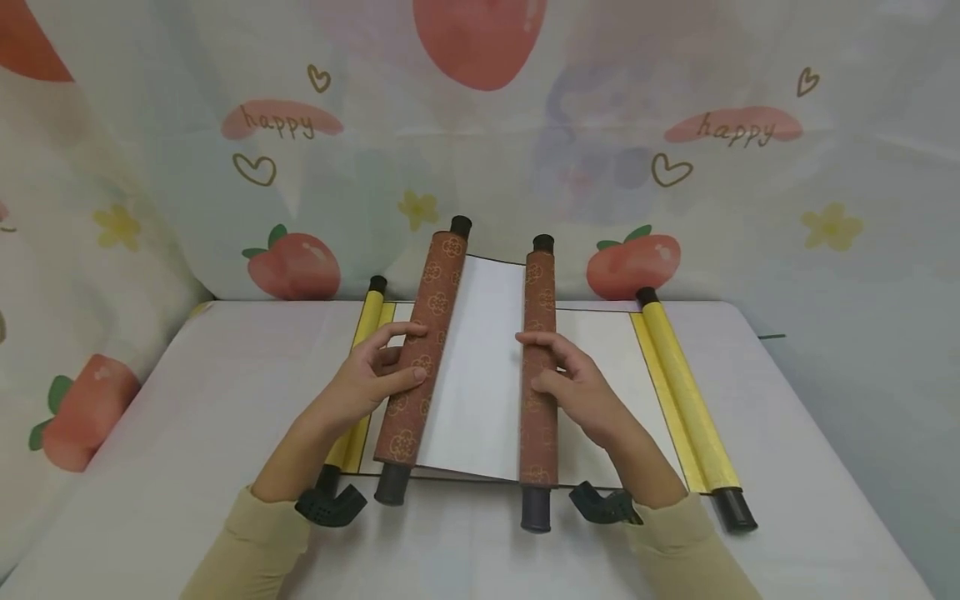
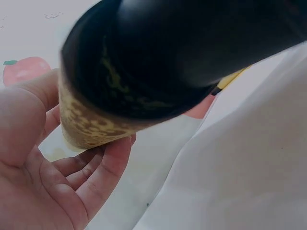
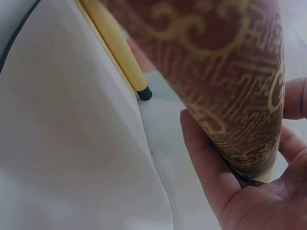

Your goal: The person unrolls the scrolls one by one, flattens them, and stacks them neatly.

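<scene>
A reddish-brown scroll with gold patterns is partly unrolled, a strip of white paper (image 1: 480, 367) spanning its two rolls. My left hand (image 1: 367, 375) grips the left roll (image 1: 442, 292), which leans with its top to the right. Around the right roll (image 1: 540, 300) curl the thumb and fingers of my right hand (image 1: 581, 387). Black knobs cap both rolls; one large dark knob (image 2: 153, 52) fills much of the left wrist view. The gold pattern on the held roll (image 3: 235, 72) shows close up in the right wrist view. Behind and below lies a second, yellow-edged scroll, spread open.
The second scroll's yellow rolls lie on either side, the left one (image 1: 369, 321) partly behind my left hand and the right one (image 1: 690, 392) beyond my right arm. A white-covered table (image 1: 187, 417) meets a fruit-printed backdrop (image 1: 480, 150) at its back edge.
</scene>
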### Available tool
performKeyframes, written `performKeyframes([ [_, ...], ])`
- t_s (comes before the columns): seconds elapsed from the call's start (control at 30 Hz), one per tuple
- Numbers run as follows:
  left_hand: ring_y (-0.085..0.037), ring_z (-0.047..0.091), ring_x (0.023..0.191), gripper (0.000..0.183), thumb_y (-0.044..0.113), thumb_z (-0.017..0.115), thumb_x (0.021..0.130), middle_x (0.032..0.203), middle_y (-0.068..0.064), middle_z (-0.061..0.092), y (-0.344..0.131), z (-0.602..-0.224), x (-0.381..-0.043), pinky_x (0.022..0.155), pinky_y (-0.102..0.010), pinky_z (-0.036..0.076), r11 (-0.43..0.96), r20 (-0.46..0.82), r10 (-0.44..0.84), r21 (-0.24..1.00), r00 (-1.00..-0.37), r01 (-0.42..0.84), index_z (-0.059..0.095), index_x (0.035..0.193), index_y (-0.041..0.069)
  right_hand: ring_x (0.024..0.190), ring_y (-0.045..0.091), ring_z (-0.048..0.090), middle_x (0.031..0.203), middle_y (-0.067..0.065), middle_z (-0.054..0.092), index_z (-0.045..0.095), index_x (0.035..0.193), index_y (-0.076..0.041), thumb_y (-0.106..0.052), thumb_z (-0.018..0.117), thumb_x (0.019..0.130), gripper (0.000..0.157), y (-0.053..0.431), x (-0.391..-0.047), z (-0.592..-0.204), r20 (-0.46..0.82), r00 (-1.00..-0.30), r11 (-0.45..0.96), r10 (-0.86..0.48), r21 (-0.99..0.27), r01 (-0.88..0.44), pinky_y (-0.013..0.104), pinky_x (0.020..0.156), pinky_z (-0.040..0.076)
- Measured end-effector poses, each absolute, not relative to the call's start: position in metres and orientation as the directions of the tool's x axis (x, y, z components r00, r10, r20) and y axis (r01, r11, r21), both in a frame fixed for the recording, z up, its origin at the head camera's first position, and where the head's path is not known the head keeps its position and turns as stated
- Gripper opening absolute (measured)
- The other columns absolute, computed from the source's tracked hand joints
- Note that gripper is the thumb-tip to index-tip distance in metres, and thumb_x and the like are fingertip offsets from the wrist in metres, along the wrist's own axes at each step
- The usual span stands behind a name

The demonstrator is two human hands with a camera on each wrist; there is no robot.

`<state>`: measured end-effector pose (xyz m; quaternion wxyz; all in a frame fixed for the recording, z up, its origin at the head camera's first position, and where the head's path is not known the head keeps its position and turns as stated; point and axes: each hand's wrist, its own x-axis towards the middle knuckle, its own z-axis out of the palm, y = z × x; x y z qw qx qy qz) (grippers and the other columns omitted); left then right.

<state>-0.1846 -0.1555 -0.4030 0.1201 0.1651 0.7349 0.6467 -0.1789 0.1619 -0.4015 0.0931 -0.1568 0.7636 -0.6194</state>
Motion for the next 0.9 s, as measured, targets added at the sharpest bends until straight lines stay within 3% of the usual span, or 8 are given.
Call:
performKeyframes([
  [0.1,-0.03,0.062,0.11,0.051,0.018,0.071,0.094,0.13,-0.018,0.056,-0.155,-0.4025,-0.185,0.081,-0.04,0.057,0.106,0.047,0.4,0.99,-0.915,0.098,0.049,0.14,0.027,0.09,0.022,0.046,0.138,0.01,0.048,0.053,0.141,-0.013,0.0,0.052,0.091,0.052,0.1626,-0.1798,-0.4005,0.074,-0.93,0.195,-0.36,-0.969,-0.153,0.029,0.067,0.044],
  [0.23,-0.029,0.062,0.109,0.051,0.017,0.07,0.095,0.132,-0.017,0.055,-0.155,-0.4024,-0.1854,0.082,-0.039,0.056,0.107,0.058,0.405,0.988,-0.913,0.11,0.049,0.141,0.026,0.1,0.025,0.053,0.139,0.011,0.048,0.054,0.138,-0.013,-0.01,0.061,0.096,0.042,0.1624,-0.1803,-0.4017,0.052,-0.932,0.199,-0.359,-0.971,-0.13,0.032,0.076,0.051],
  [0.37,-0.029,0.062,0.108,0.052,0.017,0.07,0.095,0.132,-0.018,0.054,-0.1563,-0.4027,-0.1857,0.081,-0.039,0.056,0.108,0.056,0.402,0.988,-0.914,0.108,0.048,0.141,0.024,0.1,0.029,0.057,0.137,0.013,0.048,0.053,0.137,-0.014,-0.016,0.069,0.095,0.045,0.163,-0.181,-0.4043,0.026,-0.937,0.209,-0.347,-0.972,-0.105,0.036,0.077,0.055],
  [0.9,-0.031,0.061,0.111,0.052,0.018,0.07,0.095,0.132,-0.018,0.054,-0.1613,-0.4022,-0.1856,0.082,-0.039,0.056,0.11,0.052,0.394,0.989,-0.917,0.104,0.049,0.141,0.027,0.112,0.033,0.054,0.149,0.012,0.039,0.047,0.146,-0.017,-0.005,0.059,0.095,0.053,0.169,-0.1814,-0.3996,0.048,-0.946,0.186,-0.322,-0.976,-0.113,0.037,0.082,0.053],
])
